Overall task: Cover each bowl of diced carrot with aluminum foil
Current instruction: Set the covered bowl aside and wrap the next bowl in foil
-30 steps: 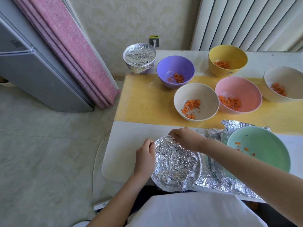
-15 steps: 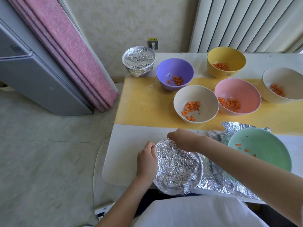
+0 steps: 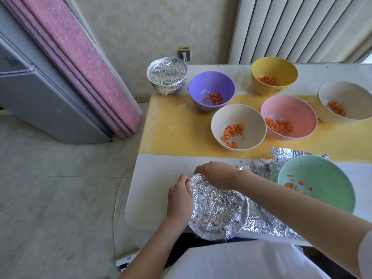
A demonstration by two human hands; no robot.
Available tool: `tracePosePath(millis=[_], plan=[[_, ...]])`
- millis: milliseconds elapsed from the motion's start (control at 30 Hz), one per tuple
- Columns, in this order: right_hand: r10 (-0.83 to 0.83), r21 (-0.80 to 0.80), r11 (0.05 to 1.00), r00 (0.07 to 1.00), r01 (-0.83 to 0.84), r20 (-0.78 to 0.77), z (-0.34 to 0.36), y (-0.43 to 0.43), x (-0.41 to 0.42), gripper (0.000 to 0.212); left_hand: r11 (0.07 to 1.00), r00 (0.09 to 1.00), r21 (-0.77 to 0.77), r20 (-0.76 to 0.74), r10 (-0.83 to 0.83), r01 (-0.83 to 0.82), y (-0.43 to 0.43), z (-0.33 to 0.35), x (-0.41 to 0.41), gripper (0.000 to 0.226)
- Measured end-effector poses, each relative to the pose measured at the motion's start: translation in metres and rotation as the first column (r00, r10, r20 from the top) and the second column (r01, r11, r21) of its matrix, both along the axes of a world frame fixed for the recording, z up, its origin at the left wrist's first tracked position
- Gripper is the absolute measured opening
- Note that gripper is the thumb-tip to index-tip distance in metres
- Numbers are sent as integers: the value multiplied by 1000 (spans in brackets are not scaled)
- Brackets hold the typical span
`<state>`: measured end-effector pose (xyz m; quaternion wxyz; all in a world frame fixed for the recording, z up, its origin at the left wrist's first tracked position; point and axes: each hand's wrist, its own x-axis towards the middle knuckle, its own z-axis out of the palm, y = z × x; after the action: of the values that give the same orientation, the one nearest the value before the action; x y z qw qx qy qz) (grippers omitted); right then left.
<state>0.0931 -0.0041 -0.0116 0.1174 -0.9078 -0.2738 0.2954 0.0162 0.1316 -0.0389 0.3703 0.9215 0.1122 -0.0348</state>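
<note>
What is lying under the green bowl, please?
A crumpled sheet of aluminum foil lies under the green bowl and shows at its left and far sides. The bowl hides the rest of the sheet, so its full extent cannot be seen.

Right hand (image 3: pixel 218 175) slid left along the foil-covered bowl (image 3: pixel 218 212).

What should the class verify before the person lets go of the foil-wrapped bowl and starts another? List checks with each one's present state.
1. Foil spans the top of the near bowl: ok.
2. Foil tucked down all round: cannot tell; the left hand and right hand hide part of the rim.
3. Spare foil sheet at hand: ok, beside the green bowl.
4. Green bowl holds carrot, uncovered: ok.
5. Every bowl covered: not ok; six stand open.
</note>
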Motion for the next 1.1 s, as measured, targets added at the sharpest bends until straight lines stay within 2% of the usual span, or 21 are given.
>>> tracePosePath(millis=[267,467,633,800,933,1100], plan=[[15,39,999,997,-17,74,-2,2,-4,46,1000,1000,-7,6,-7,7,-1,-1,-2,17],[1,86,996,999,-5,44,-6,-2,-3,52,994,1000,-105,8,6,-5,-7,-6,-3,25],[-60,119,991,997,54,48,-13,-4,-4,38,994,999,-105,-37,-13,9,-4,-6,0,24],[-67,155,986,998,64,14,-18,-6,-3,34,994,1000,-107,-17,-11,9,-3,-9,-3,22],[-70,121,990,997,68,10,-20,-6,-3,32,992,999,-122,-31,-26,22,-3,-7,-3,21],[-78,176,981,996,85,-45,-17,-9,-1,28,991,998,-131,-62,-14,6,1,-6,-7,20]])
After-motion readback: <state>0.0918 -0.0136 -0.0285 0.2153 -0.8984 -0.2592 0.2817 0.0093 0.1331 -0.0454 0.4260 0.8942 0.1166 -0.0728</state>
